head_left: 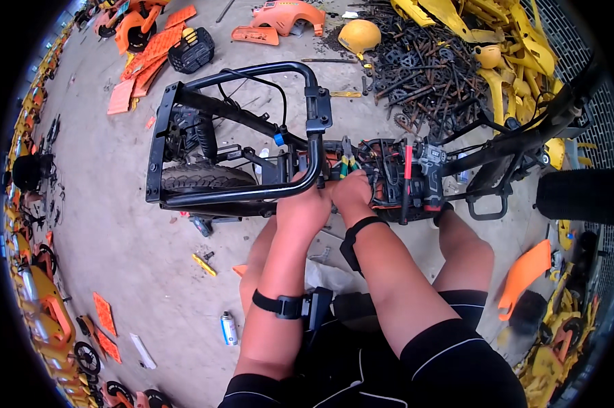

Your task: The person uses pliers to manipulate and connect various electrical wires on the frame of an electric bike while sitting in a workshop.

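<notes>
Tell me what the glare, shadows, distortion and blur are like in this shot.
Head view: pale highlights streak the black tubular frame; shadows on the grey floor look soft; fisheye bending curves the brick wall at right; black swallows the corners; the yellow parts along the left rim look compressed and softer than the middle.

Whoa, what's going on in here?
A person is bent over a black tubular vehicle frame with a wheel. Their right hand grips green-and-yellow-handled pliers; the left hand is close beside it, partly hidden by the tubing, so its hold is unclear. A power tool lies on the vehicle to the right. Beyond is a heap of rusty metal parts.
</notes>
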Demonstrator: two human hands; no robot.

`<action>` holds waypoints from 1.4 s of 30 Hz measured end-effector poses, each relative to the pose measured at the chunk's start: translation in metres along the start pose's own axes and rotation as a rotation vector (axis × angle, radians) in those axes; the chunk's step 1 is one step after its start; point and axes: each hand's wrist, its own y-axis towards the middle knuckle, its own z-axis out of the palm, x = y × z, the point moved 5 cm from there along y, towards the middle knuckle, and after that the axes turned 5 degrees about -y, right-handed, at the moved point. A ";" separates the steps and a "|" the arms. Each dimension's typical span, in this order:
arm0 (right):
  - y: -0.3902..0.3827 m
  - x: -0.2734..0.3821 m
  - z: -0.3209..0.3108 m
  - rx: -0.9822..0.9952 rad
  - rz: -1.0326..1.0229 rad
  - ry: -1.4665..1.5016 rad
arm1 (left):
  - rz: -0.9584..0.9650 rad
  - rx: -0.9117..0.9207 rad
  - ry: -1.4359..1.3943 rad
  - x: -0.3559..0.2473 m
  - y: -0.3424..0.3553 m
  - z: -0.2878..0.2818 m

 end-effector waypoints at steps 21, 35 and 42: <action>0.037 -0.060 -0.050 -0.180 -0.274 -0.031 | 0.000 0.273 0.063 -0.056 0.019 0.053; 0.032 -0.039 -0.026 -0.239 -0.390 -0.232 | 0.059 0.333 0.047 -0.051 0.026 0.091; 0.022 -0.038 -0.041 -0.068 -0.405 -0.238 | 0.048 0.357 0.100 -0.056 0.028 0.092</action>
